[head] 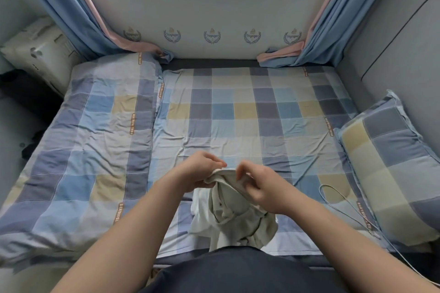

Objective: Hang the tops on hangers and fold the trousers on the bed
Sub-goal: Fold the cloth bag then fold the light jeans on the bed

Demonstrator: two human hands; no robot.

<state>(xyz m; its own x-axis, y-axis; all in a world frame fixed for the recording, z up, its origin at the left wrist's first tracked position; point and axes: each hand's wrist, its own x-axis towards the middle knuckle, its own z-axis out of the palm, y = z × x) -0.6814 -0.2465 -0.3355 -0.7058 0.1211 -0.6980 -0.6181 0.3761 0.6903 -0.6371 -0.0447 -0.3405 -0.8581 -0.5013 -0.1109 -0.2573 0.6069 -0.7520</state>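
Both grips hold the pale garment (228, 211) by one hem — left hand (200, 171) and right hand (259, 185) pinching it close together — so its length hangs straight down to the bed (238, 112).

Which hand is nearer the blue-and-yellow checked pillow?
Right. The right hand, gripping the beige garment, is left of the checked pillow; the left hand lies farther left.
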